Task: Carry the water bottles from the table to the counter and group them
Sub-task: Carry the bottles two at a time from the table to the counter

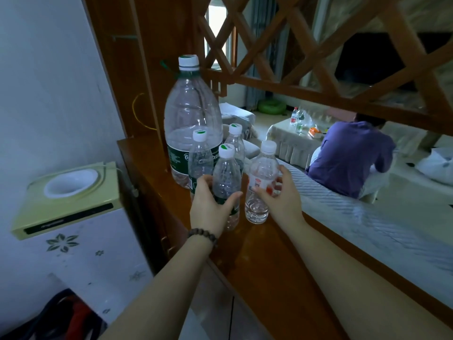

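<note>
Behind both held bottles [226,177], large jug [192,119], lattice screen [306,45].

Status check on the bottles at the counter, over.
Left hand grips green-label bottle. Right hand grips red-label bottle. Both standing on counter beside big jug. More bottles remain on far table.

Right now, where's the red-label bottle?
Head view, centre: the red-label bottle stands on the wooden counter, held by the right hand, right of the green-label bottles.
</note>
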`<act>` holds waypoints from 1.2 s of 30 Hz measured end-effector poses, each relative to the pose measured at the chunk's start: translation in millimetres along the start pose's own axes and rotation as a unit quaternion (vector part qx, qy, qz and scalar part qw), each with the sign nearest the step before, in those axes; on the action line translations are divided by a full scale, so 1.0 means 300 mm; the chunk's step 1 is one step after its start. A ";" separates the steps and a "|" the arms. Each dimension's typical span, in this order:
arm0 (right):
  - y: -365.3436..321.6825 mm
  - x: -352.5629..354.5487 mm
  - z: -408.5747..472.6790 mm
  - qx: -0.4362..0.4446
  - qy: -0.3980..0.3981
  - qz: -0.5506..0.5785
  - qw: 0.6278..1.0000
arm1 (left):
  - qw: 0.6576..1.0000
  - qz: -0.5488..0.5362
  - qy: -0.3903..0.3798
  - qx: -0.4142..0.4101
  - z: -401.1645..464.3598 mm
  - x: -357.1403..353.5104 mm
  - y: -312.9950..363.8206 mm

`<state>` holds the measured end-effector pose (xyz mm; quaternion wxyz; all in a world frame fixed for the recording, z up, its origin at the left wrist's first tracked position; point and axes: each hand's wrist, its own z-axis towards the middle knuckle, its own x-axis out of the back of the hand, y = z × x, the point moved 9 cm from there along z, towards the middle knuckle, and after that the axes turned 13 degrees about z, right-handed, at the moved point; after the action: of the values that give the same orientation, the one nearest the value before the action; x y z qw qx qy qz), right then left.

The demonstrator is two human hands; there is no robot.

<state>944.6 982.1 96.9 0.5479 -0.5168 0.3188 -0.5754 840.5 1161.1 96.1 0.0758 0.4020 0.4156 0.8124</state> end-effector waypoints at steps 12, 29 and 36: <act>0.040 0.030 -0.118 -0.017 -0.019 -0.041 0.999 | 0.997 0.069 0.023 0.003 -0.073 0.058 -0.014; -0.074 -0.380 -0.650 0.171 -0.328 -0.157 0.916 | 0.926 0.342 0.054 0.154 -0.558 0.369 -0.378; -0.140 -0.772 -1.075 0.204 -0.492 -0.158 0.832 | 0.848 0.403 0.124 0.321 -1.014 0.788 -0.651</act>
<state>596.4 1148.4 -5.3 0.6273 -0.6509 -0.2034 -0.3760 424.3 1207.9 -8.8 -0.4430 0.4323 0.4606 0.6362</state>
